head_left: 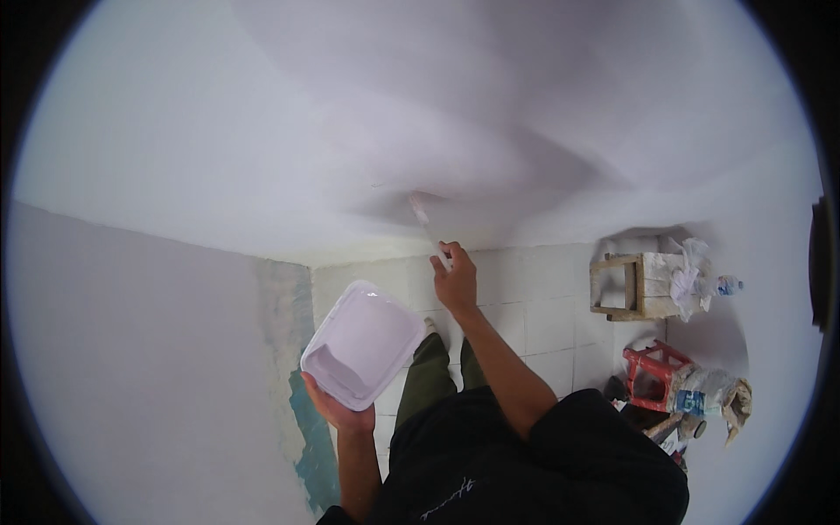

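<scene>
My left hand (pixel 341 407) is wrapped round the lower edge of a white rectangular paint tray (pixel 363 289), which is tilted toward me. Pale, lilac-tinted paint (pixel 372 328) lies inside it, glossy near the far end. To the right, my right hand (pixel 455 284) is closed round the handle of a slim paintbrush (pixel 420 212). Its whitish head touches or nearly touches the pale wall (pixel 350 114) in front of me; a darker patch of shadow or wet paint surrounds it. The exact form of the brush head is hard to make out.
White floor tiles (pixel 551 324) lie below my legs. On the right stand a wooden stool (pixel 643 284) with a plastic bag, a bottle (pixel 729 285) and a red stool (pixel 652 372) bearing sacks. Peeling green paint (pixel 315 437) marks the left wall's edge.
</scene>
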The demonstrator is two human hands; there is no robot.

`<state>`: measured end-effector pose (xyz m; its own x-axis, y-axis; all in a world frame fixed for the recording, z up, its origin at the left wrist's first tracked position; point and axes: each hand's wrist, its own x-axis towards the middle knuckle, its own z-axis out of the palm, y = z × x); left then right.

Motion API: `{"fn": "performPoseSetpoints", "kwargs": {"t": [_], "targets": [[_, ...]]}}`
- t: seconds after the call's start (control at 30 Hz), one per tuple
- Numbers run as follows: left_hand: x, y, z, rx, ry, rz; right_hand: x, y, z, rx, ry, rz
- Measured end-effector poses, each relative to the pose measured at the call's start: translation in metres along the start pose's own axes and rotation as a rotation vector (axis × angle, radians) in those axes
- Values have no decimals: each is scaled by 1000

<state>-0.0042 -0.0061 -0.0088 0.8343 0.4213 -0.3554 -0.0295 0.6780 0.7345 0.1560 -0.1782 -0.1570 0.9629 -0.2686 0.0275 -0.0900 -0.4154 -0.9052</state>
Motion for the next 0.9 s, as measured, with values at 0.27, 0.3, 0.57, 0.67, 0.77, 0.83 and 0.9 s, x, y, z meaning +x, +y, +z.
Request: {"fn": "performPoseSetpoints", "kwargs": {"t": [0.27,0.3,0.57,0.67,0.77,0.83,0.9], "targets": [[-2,4,5,-29,66,-53,42,36,-125,-167,179,74],[-2,4,4,-30,61,-54,43,39,-135,-162,220,122],[-1,6,-4,2,94,-45,37,61,-74,-188,547,78],[-2,7,-3,6,28,-30,26,22,-17,-100,525,12],[0,8,-8,-41,9,-46,15,-7,2,-29,408,-3],[1,8,-6,-21,25,-49,4,-7,3,-42,276,-87],[2,9,-3,-20,31,-63,2,-3,-2,-6,166,-93]]}}
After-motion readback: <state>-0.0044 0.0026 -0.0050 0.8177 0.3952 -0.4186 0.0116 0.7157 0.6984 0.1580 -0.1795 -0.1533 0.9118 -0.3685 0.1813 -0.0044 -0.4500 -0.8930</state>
